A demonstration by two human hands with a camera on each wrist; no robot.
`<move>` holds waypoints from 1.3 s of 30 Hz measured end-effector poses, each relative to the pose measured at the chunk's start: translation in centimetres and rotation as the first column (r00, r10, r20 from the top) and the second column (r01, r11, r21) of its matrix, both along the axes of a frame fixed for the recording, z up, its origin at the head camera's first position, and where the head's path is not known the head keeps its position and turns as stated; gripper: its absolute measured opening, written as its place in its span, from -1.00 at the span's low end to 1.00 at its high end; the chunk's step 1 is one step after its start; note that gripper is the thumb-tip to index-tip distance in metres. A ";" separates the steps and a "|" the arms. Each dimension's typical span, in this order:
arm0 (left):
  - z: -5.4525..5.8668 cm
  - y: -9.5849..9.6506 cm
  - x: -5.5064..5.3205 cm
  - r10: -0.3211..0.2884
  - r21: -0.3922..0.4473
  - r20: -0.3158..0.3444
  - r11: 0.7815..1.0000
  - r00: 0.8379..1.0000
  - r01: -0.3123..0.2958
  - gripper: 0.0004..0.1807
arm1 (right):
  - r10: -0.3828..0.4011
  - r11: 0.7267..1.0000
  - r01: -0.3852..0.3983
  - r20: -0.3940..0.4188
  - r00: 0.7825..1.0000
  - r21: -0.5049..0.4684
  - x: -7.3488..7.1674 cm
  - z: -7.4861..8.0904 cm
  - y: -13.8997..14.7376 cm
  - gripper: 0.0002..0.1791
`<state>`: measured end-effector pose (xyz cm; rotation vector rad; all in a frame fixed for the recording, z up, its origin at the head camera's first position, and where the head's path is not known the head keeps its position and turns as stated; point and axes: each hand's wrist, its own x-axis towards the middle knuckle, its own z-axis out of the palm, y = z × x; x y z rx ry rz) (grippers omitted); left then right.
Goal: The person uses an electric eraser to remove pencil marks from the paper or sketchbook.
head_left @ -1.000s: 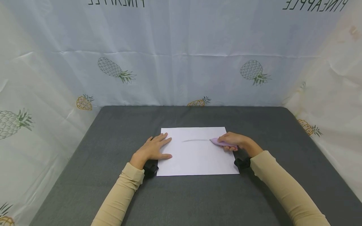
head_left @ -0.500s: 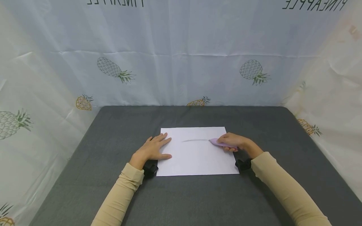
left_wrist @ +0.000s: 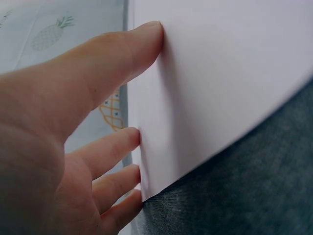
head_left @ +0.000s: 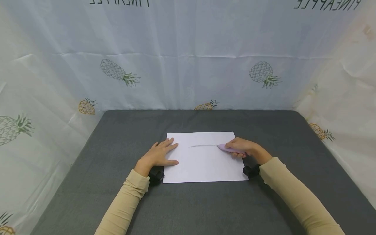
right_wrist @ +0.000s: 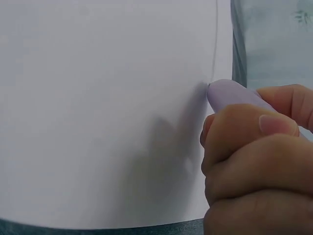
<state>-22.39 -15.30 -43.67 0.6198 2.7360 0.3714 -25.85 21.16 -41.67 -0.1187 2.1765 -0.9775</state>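
A purple pen-like tool (head_left: 224, 148) is sitting over the paper's (head_left: 202, 168) right part, its long axis slanting, tip pointing left and slightly far. The right hand (head_left: 241, 146) is gripping it, fingers curled, tip protruding leftward. The left hand (head_left: 158, 154), fingers spread, is resting on the paper's left edge.

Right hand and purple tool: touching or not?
Touching. The right wrist view shows it: the right hand is curled round the purple tool, whose front end sticks out past the fingers.
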 end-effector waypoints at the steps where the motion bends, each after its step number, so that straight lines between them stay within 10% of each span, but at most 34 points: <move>1: 0.0 0.0 0.0 -0.003 0.004 -0.006 1.000 1.000 0.003 -0.09 | 0.000 1.000 0.000 0.000 1.000 0.002 0.0 0.0 0.0 -0.57; 39: 0.1 -0.1 0.0 0.000 -0.004 -0.002 1.000 1.000 0.000 -0.09 | 0.006 1.000 -0.006 0.012 1.000 0.018 0.0 0.4 -0.5 -0.55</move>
